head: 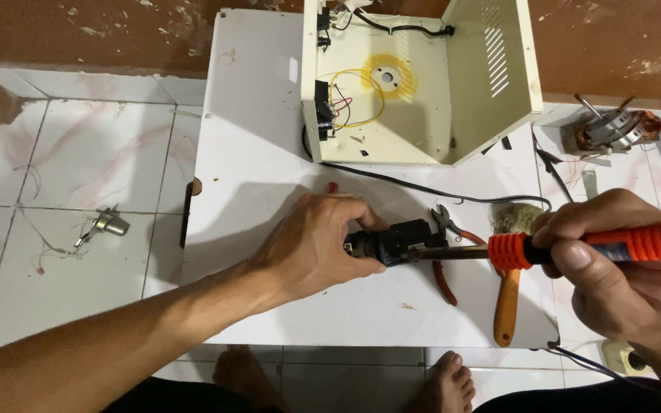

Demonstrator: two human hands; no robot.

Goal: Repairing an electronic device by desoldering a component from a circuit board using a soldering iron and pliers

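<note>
White board (269, 153), left hand (311, 245) gripping black part (399, 241)

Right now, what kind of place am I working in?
Probably an informal home repair spot on a tiled floor: a soldering iron in the right hand, an opened cream metal casing with loose wires, and pliers on a white board.

Orange-handled soldering iron (575, 248), black part (399, 241), cream case (491, 69).

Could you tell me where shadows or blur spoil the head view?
Head view: sharp overall; the left hand casts a soft shadow on the white board; the soldering iron in the right hand is crisp; mild glare inside the cream case.
</note>
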